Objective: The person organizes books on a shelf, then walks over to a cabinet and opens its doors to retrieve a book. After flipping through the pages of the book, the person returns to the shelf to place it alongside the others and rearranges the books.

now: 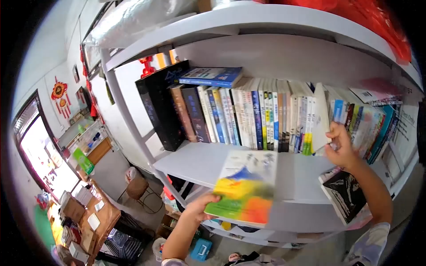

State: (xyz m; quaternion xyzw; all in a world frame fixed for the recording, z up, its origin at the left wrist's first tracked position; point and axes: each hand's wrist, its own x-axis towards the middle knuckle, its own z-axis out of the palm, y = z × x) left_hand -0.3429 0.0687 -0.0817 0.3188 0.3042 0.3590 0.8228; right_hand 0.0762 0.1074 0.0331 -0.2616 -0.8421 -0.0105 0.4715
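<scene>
My left hand (204, 207) grips the lower left corner of a paperback book (244, 188) with a white, yellow, green and orange cover. This book is tilted in front of the shelf's edge and slightly blurred. My right hand (341, 147) is closed at the edge of a pale book (320, 119), which sticks out from the row of upright books (266, 115). Below my right forearm, a black-and-white book (344, 193) lies at the shelf's front edge.
A white shelf unit (208, 162) carries the row. A blue book (211, 76) lies flat on top, beside a large black box-like volume (159, 106). More books lean at the right end. A stool (137, 188), a cluttered wooden table (104, 213) and a blue box (201, 249) stand lower left.
</scene>
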